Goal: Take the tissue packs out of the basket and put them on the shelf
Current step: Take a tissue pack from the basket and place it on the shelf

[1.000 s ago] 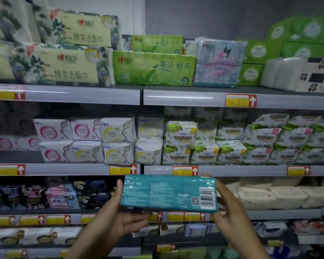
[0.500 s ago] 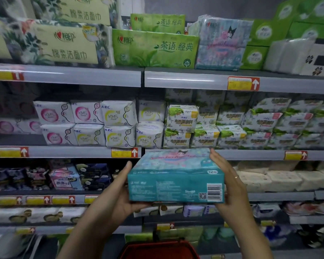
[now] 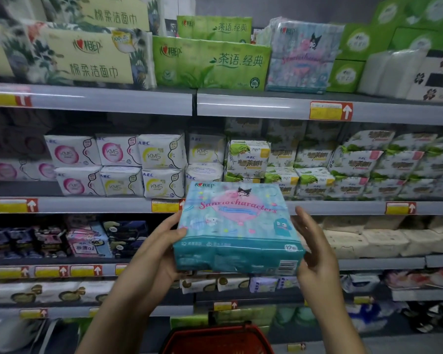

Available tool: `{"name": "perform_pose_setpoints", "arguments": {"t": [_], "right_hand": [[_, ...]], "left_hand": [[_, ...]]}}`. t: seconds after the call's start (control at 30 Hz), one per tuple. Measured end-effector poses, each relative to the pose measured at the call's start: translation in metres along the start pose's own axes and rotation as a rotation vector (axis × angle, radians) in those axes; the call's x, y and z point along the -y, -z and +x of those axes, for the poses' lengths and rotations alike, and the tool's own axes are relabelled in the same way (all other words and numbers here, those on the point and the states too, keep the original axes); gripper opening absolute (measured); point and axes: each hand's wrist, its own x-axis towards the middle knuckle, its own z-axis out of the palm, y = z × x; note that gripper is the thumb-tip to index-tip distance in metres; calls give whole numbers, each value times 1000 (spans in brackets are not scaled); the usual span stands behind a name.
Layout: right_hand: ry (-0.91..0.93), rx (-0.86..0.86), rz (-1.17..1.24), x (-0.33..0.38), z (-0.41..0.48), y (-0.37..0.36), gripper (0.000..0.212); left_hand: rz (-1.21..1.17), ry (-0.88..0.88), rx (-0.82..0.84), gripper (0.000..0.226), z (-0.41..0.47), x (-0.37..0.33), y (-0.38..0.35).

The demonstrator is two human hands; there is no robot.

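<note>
I hold a teal tissue pack (image 3: 237, 226) with pink cartoon print in front of the shelves, its printed face tilted up toward me. My left hand (image 3: 156, 251) grips its left end, thumb on top and fingers underneath. My right hand (image 3: 315, 246) presses flat against its right end with straight fingers. A matching pack (image 3: 302, 54) stands on the top shelf (image 3: 266, 106), to the right of the green packs. The red basket (image 3: 215, 339) shows at the bottom edge, below the held pack; its inside is hidden.
Large beige (image 3: 82, 54) and green tissue packs (image 3: 210, 62) fill the top shelf's left and middle, green boxes (image 3: 353, 47) and white packs (image 3: 386, 72) its right. Lower shelves hold rows of white pad packs (image 3: 161, 154) and other small goods.
The pack has tipped from showing its barcode side to showing its printed face. The view has dropped, so the red basket has come into sight below.
</note>
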Motion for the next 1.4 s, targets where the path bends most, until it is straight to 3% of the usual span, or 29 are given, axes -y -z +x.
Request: {"name": "perform_pose_setpoints", "arguments": {"t": [0.03,0.13,0.17,0.27,0.4,0.47,0.57,0.63,0.7,0.77,0.87,1.1,1.3,1.4], "right_hand": [[-109,-46,127,2,-1,0,49],[-402,-124,452,4,4,3,38],[-466,-114,517,5,7,3,38],[-551,-52,583,7,13,5,71],[-624,44,651,12,14,3,61],[-631,83,668,9,14,1,68],[-600,90,681,10,14,-1,35],[-578,98,693,13,16,-3,30],[-527,100,696,13,17,-4,39],[-496,92,680,12,19,-3,66],[-465,38,650,12,19,-1,93],[-380,-16,601,7,14,21,97],[-351,-38,552,5,14,46,95],[-343,-40,547,4,15,60,92]], "left_hand": [[3,-12,-2,105,0,0,0],[-9,-45,11,109,0,0,-5],[-8,-55,19,109,0,-1,-6],[-7,-79,26,110,0,-1,-12],[-38,-128,25,107,-1,0,-17],[-37,-153,38,105,-3,-1,-19],[-23,-188,26,101,-4,-2,-19],[8,-227,9,98,-5,-3,-19],[34,-264,-11,80,-6,-3,-20],[72,-276,-19,60,-7,-2,-21],[172,-283,-9,68,-8,-1,-23],[323,-297,-88,72,-1,13,-35],[320,-306,-102,61,9,25,-60],[308,-321,-88,68,14,31,-71]]}}
